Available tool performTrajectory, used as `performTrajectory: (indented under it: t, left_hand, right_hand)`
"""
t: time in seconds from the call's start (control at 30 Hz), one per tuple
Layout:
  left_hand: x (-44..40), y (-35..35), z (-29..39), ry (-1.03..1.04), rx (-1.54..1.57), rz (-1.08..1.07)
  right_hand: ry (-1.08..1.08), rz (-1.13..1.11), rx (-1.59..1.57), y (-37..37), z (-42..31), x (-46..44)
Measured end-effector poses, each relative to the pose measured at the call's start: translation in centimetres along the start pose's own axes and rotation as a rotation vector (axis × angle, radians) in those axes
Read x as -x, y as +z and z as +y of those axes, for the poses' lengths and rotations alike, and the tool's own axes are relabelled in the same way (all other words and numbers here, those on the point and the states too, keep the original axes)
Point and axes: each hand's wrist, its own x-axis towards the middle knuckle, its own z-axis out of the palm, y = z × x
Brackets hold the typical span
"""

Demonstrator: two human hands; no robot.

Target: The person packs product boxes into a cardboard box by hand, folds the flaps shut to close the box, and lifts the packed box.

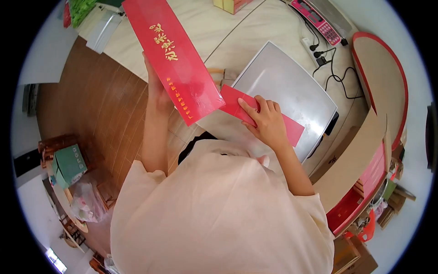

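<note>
My left hand (156,86) holds a long red gift box (171,55) with gold characters, raised at a slant over the table's near edge. Its fingers are mostly behind the box. My right hand (267,121) is closed on a flat red cardboard piece (294,130), with fingers over its top face. One end of that piece meets the lower right corner of the box; whether they are joined I cannot tell. Beneath the right hand lies a silver flat-topped surface (287,77).
A pale table (242,34) bears a pink keypad device (317,20) and a power strip (315,52) with black cables. Right stands a large cardboard container (349,160) with red inside. A green box (68,164) and a plastic bag (89,201) are at left.
</note>
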Motion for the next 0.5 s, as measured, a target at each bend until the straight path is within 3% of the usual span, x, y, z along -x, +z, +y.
performTrajectory:
  t: [0.1,0.17,0.27,0.4,0.43,0.5]
  left_hand:
    - [-0.6,-0.3,-0.2,-0.022,-0.008,0.043]
    - [-0.5,0.3,-0.9,0.133,-0.357,0.181]
    - [-0.8,5.0,-3.0,0.113,-0.51,0.288]
    - [-1.0,8.0,-7.7,0.04,-0.64,0.165]
    - [-1.3,7.4,-9.4,0.023,-0.697,0.098]
    - [-1.7,5.4,-12.3,0.011,-1.008,-0.157]
  right_hand:
    - [0.009,0.021,0.017,-0.2,0.1,1.2]
    - [0.071,0.035,0.025,-0.8,0.7,2.5]
    - [0.267,0.083,0.03,-2.6,1.9,5.7]
    - [0.707,0.594,-0.206,-6.6,1.5,12.4]
    - [0.911,0.759,-0.378,-7.6,0.9,14.3]
    - [1.009,1.069,-0.407,-10.4,-0.7,17.7]
